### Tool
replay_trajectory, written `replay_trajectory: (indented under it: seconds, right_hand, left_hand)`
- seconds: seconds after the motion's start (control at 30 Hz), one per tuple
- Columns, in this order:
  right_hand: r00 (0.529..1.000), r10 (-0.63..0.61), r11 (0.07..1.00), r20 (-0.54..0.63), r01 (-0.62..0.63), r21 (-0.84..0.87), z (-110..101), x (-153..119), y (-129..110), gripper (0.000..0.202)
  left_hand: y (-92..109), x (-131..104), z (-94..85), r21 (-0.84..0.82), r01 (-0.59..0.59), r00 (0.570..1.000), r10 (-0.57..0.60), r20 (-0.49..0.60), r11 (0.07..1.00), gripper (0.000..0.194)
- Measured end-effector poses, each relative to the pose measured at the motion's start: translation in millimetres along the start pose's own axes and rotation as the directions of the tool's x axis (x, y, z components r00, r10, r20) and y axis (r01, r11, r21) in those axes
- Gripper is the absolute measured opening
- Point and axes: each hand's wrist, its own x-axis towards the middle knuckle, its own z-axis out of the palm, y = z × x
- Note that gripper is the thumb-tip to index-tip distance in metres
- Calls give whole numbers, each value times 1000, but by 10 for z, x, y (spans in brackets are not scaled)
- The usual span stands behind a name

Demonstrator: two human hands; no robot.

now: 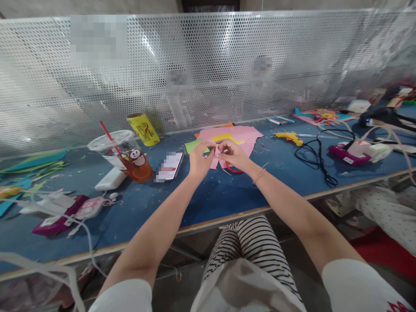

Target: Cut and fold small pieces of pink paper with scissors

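My left hand and my right hand meet over the desk, fingers pinched together. Between their fingertips is a small piece of pink paper, partly hidden by the fingers. Behind and beneath them lie large pink paper sheets, with a yellow paper piece on top and a green paper piece to the left. A red loop like a scissors handle shows just under my right hand; the rest of it is covered.
Left of my hands are a phone, a lidded drink cup with a straw, and a yellow roll. To the right lie a yellow glue gun, a black cable and a purple power strip. A perforated metal screen stands behind.
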Motion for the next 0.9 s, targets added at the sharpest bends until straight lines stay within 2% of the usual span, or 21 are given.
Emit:
replay_trajectory:
  seconds: [0.2, 0.37, 0.63, 0.8, 0.9]
  right_hand:
    - [998, -27, 997, -56, 22, -78, -4, -8, -38, 25]
    - [998, 4, 1000, -58, -4, -5, 7, -3, -30, 27]
    - [983, 182, 956, 16, -181, 230, -24, 33, 69, 24]
    - [958, 286, 906, 30, -281, 318, -47, 47, 130, 25]
    - [946, 325, 891, 17, -312, 328, -50, 55, 135, 26]
  left_hand:
    - [34, 0, 9, -138, 158, 987, -156, 28, 978, 9]
    - [-6, -3, 39, -274, 305, 952, -292, 88, 912, 11]
    - [-80, 9, 61, -500, 495, 867, -435, 241, 710, 15]
    - [-59, 12, 62, -536, 577, 811, -509, 287, 617, 21]
    - [-23, 17, 59, -540, 601, 792, -532, 300, 589, 22]
